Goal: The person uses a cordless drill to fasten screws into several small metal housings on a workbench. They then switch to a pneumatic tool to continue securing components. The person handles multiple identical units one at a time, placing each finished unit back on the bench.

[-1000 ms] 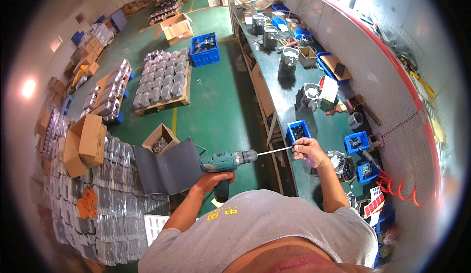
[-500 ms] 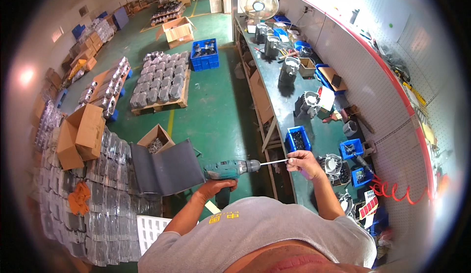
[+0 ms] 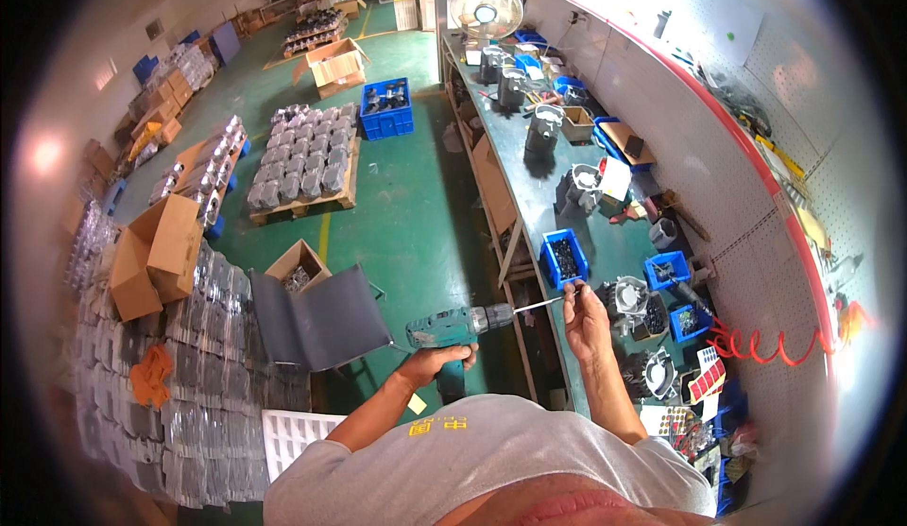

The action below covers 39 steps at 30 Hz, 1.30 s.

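Note:
My left hand [image 3: 433, 363] is wrapped round the grip of a teal and black cordless drill [image 3: 444, 326], held level in front of my body. From its chuck a long thin bit [image 3: 537, 307] points right, over the bench edge. At the bit's tip, my right hand [image 3: 588, 326] has its thumb and fingers pinched together, palm partly turned up. Whatever is between those fingers is too small to make out. Just beyond them stands a blue bin [image 3: 547, 266] of small black parts. A grey motor-like housing [image 3: 627, 299] sits on the bench to the right.
Along the bench [image 3: 515, 172] stand more grey housings [image 3: 542, 131], small blue bins [image 3: 667, 271] and a fan [image 3: 485, 14]. A red coiled hose [image 3: 770, 351] hangs at right. To my left are a dark chair [image 3: 326, 318], stacked wrapped parts [image 3: 203, 403] and a loaded pallet [image 3: 321, 206].
The drill has shifted a little to the right. My right hand has turned, its fingers now pointing up and away at the bit's tip. The whole view has moved slightly.

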{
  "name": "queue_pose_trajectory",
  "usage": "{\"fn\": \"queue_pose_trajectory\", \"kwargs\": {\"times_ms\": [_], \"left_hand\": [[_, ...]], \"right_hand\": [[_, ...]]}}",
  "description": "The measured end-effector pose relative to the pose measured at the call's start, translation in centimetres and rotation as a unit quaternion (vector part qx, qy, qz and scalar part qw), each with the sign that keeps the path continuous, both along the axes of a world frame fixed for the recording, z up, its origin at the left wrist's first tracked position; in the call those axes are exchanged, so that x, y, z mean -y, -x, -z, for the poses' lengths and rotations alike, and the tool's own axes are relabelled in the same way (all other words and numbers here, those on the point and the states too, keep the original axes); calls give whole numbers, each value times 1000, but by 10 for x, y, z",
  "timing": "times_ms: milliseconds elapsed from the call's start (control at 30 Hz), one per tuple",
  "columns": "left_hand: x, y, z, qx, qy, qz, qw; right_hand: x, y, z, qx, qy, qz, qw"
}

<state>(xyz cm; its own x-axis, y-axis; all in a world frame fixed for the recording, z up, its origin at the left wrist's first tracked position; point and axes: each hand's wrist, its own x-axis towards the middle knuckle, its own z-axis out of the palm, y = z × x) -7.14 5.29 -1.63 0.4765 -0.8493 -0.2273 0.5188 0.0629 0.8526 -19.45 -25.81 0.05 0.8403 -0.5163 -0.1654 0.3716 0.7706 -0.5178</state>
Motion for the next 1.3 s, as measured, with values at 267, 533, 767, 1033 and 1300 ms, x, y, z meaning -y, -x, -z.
{"fn": "queue_pose_trajectory", "kwargs": {"times_ms": [267,533,767,1033,1300], "left_hand": [[25,81,7,45,9,10,999],[40,189,-15,62,-23,19,998],[57,244,-33,102,-18,94,990],[44,298,-12,41,-54,219,973],[26,413,9,2,-67,390,919]], "right_hand": [[17,81,3,17,-29,54,998],[21,195,12,16,-81,102,991],[12,301,2,44,-74,167,982],[-76,422,-11,42,-47,318,946],[-186,581,-25,-10,-10,458,889]]}}
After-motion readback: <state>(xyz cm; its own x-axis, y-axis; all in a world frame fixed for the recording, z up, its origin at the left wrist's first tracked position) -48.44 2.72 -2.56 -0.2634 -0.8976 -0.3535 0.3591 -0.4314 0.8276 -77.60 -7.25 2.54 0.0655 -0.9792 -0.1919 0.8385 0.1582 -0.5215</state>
